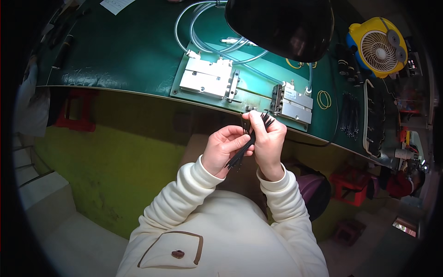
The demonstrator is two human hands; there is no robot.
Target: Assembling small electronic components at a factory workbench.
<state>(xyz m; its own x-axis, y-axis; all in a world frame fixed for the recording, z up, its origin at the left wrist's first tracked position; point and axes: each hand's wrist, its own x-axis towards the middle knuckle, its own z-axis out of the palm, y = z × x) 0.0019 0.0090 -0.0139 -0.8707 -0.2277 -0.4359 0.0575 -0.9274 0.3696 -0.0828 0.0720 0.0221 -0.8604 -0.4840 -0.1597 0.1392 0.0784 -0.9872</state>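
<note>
Just in front of the bench's front edge, my two hands are closed round a bundle of thin black strips (236,158). My right hand (269,142) grips the upper part, and strip ends stick out above its thumb. My left hand (224,147) pinches at the lower half, with the lower ends fanning out beneath its fingers. Beyond the hands lies a green plate (251,87) carrying two silver pneumatic blocks, a larger left block (205,76) and a right block (295,105). A narrow gap separates their facing dark jaws. The fingers hide some of the strips.
A black lamp shade (281,27) hangs over the far side. Clear air hoses (191,25) coil behind the blocks. To the right are yellow loops (324,99), more black strips (350,115), a white-edged tray (368,138) and a yellow fan (378,48). A red stool (349,184) stands below.
</note>
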